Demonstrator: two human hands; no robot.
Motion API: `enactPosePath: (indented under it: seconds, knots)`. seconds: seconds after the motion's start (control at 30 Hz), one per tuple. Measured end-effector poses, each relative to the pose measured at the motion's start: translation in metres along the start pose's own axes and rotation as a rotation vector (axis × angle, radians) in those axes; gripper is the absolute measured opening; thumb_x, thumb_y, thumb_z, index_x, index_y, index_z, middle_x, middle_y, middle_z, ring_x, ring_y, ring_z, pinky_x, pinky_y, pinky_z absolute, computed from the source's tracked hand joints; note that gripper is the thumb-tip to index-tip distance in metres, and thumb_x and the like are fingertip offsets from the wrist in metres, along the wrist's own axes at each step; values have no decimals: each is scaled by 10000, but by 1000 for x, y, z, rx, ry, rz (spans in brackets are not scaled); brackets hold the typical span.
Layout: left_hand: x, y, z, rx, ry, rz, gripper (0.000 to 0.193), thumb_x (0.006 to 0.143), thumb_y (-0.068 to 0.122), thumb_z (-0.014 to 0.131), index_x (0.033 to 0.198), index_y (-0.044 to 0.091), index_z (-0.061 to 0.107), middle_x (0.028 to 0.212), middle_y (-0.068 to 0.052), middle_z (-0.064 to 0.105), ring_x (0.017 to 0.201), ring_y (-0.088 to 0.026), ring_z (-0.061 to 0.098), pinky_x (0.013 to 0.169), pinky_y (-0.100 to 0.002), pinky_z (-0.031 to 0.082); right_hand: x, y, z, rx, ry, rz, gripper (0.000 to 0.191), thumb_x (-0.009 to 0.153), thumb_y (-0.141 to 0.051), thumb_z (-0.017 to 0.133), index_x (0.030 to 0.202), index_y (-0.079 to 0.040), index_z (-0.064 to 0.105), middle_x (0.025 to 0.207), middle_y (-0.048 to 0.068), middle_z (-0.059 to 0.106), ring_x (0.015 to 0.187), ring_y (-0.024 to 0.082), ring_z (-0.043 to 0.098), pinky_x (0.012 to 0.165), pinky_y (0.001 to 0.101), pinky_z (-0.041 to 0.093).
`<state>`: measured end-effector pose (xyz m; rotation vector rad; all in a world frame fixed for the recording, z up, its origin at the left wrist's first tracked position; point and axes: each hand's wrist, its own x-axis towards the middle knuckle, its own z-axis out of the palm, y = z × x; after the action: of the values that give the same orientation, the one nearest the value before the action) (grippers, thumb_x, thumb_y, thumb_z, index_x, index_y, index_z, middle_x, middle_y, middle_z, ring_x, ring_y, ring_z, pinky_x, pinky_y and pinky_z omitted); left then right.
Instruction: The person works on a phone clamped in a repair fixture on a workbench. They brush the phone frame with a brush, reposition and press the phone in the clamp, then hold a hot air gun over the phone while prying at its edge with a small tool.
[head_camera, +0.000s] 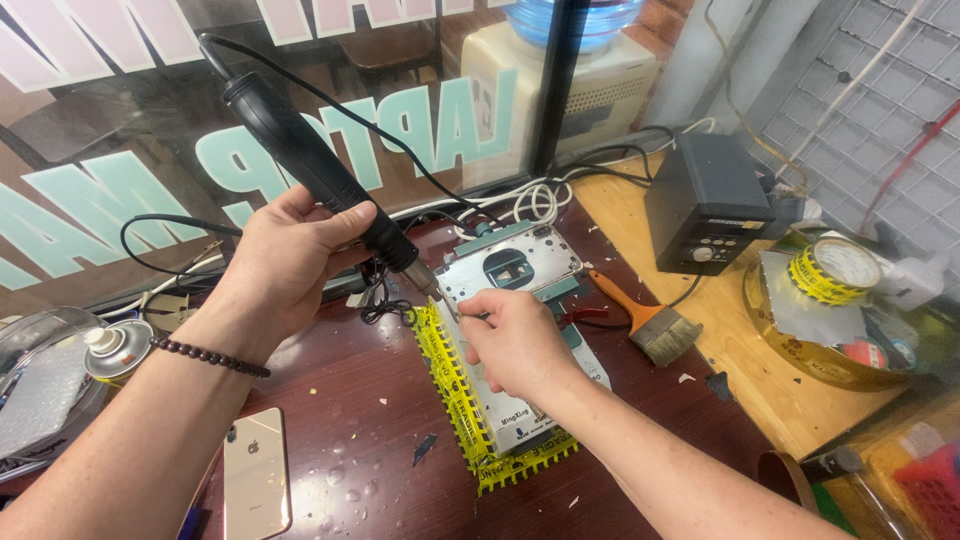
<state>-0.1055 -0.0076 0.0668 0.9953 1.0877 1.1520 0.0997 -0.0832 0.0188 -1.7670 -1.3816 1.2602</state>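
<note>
On a dark red desktop by a window with pale mint lettering, the left hand gripped a black hot-air wand; the right hand pinched thin tweezers over a yellow-edged metal holder.

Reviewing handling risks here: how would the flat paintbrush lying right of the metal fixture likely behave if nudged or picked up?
The paintbrush lies flat with a wide, flattened handle, so it would probably slide, not roll. Its splayed bristles look soft and would likely bend while the handle stays stiff. It seems light for its size, easy to lift one-handed.
</note>
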Motion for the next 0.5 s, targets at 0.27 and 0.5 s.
enactPosePath:
  seconds: [0.27,0.5]
  knots:
    - [2,0,-1,22,11,-2,151,912,51,693,1060,38,671,1000,-94,741,938,-202,734,899,-366,623,2,-1,9,24,61,-12,284,907,-143,616,1148,-63,742,681,77,727,407,123,582,373,307,446]
    - [2,0,0,21,28,-12,154,915,54,695,1064,34,661,995,-86,737,940,-197,729,899,-362,612,3,-4,9,24,53,-33,294,913,-144,607,1166,-59,730,666,68,714,403,129,573,366,312,435]
